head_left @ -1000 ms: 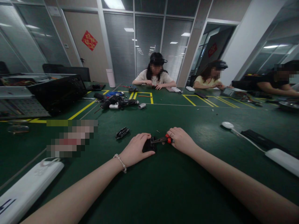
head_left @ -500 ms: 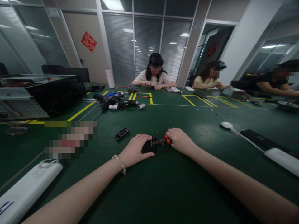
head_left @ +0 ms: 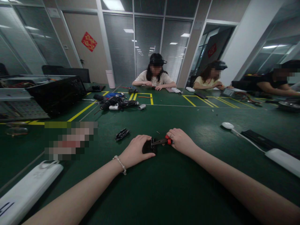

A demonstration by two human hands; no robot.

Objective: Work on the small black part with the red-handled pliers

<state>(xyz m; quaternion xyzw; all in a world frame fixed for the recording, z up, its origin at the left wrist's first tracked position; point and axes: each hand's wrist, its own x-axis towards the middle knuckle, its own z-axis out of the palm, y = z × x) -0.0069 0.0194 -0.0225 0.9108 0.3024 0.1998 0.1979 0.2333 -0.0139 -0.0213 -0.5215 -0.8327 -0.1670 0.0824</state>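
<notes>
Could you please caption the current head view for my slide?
Left hand holds a black part on a green table; right hand holds red-handled pliers to it.

One tabletop (head_left: 178, 190) carries one pair of long-nose pliers (head_left: 160, 142), two black components, namely a slab (head_left: 147, 148) and a narrow piece (head_left: 122, 134), and one thin sliver (head_left: 158, 132). There are two short silver cylinders (head_left: 142, 107), one loose orange wire (head_left: 145, 97), one computer case (head_left: 57, 93) and one pink tumbler (head_left: 110, 79). Two white oblong devices (head_left: 30, 187) occupy the foreground. One bracelet (head_left: 120, 164), two red diamond-shaped door signs (head_left: 89, 41) and at least three co-workers (head_left: 154, 76) are visible; the dark heap (head_left: 124, 104) is too tangled to count.
</notes>
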